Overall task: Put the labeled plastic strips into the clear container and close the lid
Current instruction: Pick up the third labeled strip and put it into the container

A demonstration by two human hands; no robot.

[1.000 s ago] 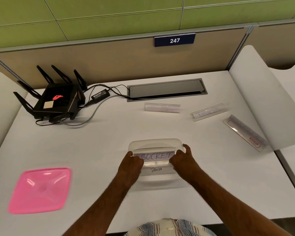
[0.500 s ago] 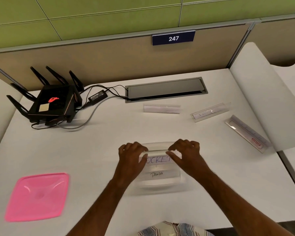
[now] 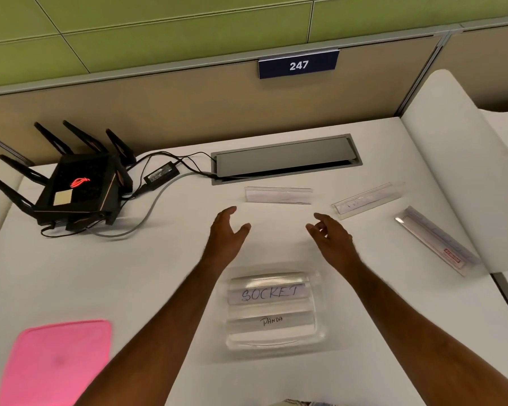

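Clear plastic container (image 3: 273,341) sits at lower centre, its "SOCKET" strip (image 3: 267,293) lying long axis left to right. Three strips stay on the desk (image 3: 159,273) at upper right. Your left hand (image 3: 226,232) and right hand (image 3: 330,237) hover above the container, fingers spread, empty.

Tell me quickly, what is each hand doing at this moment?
Left hand: open, holding nothing, above the table.
Right hand: open, fingers loosely curled, holding nothing.

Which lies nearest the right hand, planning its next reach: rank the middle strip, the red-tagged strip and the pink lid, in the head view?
From the right hand:
1. Middle strip, just beyond it.
2. Red-tagged strip, far right.
3. Pink lid, near left corner.
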